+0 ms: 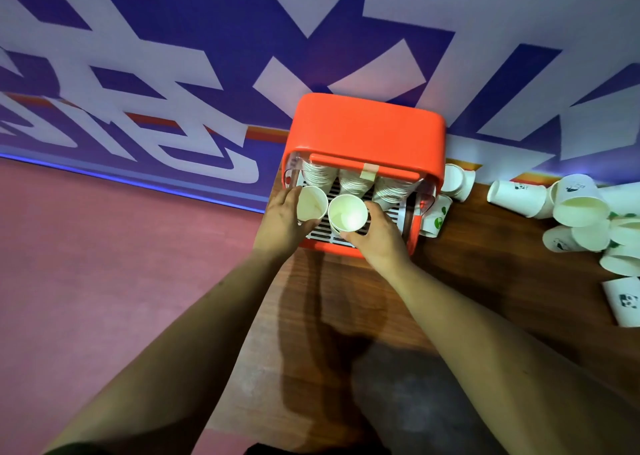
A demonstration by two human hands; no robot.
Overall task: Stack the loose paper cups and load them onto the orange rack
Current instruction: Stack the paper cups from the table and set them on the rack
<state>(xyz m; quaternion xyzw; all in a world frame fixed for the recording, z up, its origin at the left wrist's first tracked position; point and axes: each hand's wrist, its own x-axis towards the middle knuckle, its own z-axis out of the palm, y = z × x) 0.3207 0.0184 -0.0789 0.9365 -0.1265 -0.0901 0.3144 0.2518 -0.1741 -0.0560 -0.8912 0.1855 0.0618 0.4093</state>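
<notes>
**Loading 2 cups at the rack**

Head view: the left grip (282,219) grasps the left cup (311,204) and the right grip (377,232) grasps the right cup (347,213). Both cups sit at the open front of the rack (367,128), over its white slats and before 3 stacked rows (355,180). Their mouths face the camera, with long axes running back into the rack. Loading is under way; next, each cup likely needs nesting onto a row. Loose cups (581,208) lie on the counter (485,281) to the right.
</notes>
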